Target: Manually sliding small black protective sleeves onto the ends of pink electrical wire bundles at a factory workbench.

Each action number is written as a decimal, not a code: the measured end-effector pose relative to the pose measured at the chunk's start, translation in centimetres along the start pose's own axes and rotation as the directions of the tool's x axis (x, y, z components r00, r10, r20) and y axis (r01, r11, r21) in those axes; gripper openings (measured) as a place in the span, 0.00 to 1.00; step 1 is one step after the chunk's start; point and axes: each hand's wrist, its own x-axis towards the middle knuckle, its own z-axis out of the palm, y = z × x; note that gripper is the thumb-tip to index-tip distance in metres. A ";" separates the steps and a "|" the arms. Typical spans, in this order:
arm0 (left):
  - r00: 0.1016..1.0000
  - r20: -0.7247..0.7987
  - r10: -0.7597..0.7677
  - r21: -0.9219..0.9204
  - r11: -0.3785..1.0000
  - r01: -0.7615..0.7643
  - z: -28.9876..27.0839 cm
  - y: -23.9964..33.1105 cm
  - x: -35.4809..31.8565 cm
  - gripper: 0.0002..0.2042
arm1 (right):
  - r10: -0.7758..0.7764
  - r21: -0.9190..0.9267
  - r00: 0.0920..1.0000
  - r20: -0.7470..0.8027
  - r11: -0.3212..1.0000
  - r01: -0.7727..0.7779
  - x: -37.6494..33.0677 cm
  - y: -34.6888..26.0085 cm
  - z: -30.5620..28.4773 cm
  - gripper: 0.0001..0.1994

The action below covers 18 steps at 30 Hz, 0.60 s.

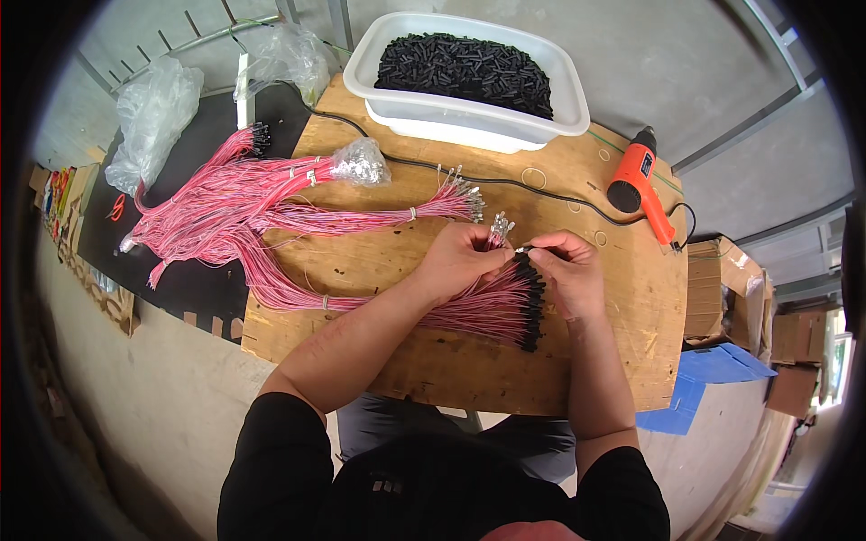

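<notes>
My left hand [462,261] is closed around a few pink wires, whose bare metal terminals [501,227] stick up above the fingers. Right beside it, the thumb and forefinger of my right hand [570,270] pinch a small piece at a wire's end; it looks like a black sleeve, mostly hidden by the fingertips. Under both hands a bundle of pink wires [451,315] fans out, many ends capped with black sleeves [530,316]. Farther back lies another tied bundle [361,216] with uncovered metal terminals.
A white plastic tub [465,122] of loose black sleeves [460,68] stands at the back of the wooden table [424,370]. An orange heat gun [639,180] lies at the right, its black cord crossing the table. Rubber bands, a bagged wire bundle [359,162] and cardboard boxes [713,293] are around.
</notes>
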 end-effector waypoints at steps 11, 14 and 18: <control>1.000 -0.001 0.000 0.037 0.999 0.000 -0.1 -0.3 0.0 0.05 | -0.006 -0.061 1.000 0.022 0.998 0.007 0.0 0.3 -0.6 0.06; 1.000 0.003 -0.002 0.049 0.999 0.002 0.0 -0.1 0.0 0.05 | 0.006 -0.060 1.000 0.019 0.998 -0.005 0.0 0.3 -0.6 0.07; 1.000 -0.001 0.030 0.048 0.998 -0.030 0.2 -0.1 0.0 0.04 | -0.012 -0.086 1.000 0.003 0.996 0.012 0.0 0.4 -0.2 0.05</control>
